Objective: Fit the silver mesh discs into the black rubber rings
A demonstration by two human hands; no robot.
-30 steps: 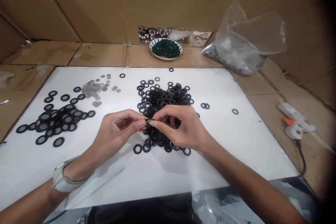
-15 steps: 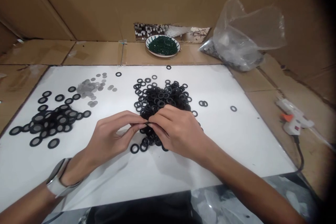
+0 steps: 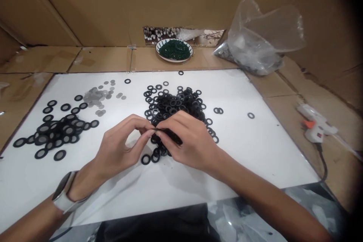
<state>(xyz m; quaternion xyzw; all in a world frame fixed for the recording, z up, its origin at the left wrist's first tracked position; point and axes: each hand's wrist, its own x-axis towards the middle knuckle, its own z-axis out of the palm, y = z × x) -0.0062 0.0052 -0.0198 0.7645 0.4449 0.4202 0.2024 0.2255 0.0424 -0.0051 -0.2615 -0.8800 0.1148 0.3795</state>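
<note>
My left hand (image 3: 120, 147) and my right hand (image 3: 190, 140) meet fingertip to fingertip at the middle of the white board. Thumbs and fingers of both are closed in a pinch on a thin black ring (image 3: 156, 129), which I see nearly edge-on; whether a disc sits in it cannot be made out. Right behind and below them spreads a heap of black rings (image 3: 176, 102), partly covered by my right hand. Left of my hands lies a pile of black rings with grey discs in their centres (image 3: 68, 130). Loose grey discs (image 3: 96, 96) are scattered behind that pile.
Cardboard walls surround the white board (image 3: 113, 204). A plate of dark green bits (image 3: 174, 50) stands at the back, beside a clear plastic bag (image 3: 255, 51). A glue gun (image 3: 316, 124) with a cable lies at the right. Single rings (image 3: 251, 115) lie apart from the heap.
My fingertips have shifted slightly left and up, still pinched together. The right hand has tilted a little, showing more dark between its thumb and fingers. The piles look the same.
</note>
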